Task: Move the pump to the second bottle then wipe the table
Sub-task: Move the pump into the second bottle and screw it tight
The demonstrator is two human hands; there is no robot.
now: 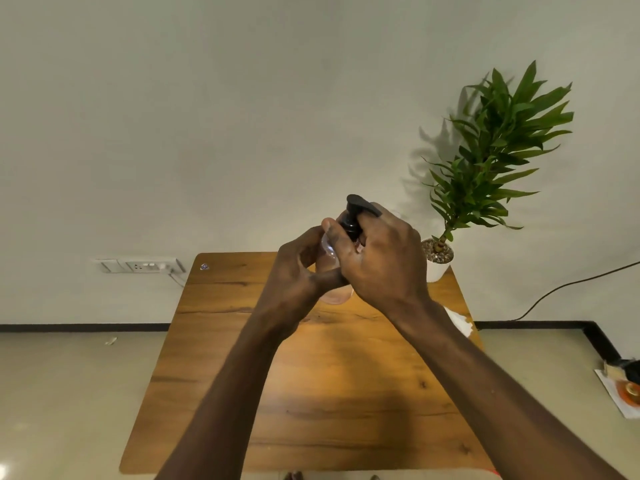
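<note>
A: What fills the view?
B: A wooden table [311, 393], with a potted plant [491, 150] at its two o'clock corner and a white cloth [459, 322] at three o'clock.
A: And the hands?
B: The left hand [298, 268] curls around a clear bottle [327, 251], held above the table's twelve o'clock edge. The right hand [384, 261] grips the black pump [356, 213]; its fingers wrap the collar, and the nozzle juts out above them toward three o'clock.
</note>
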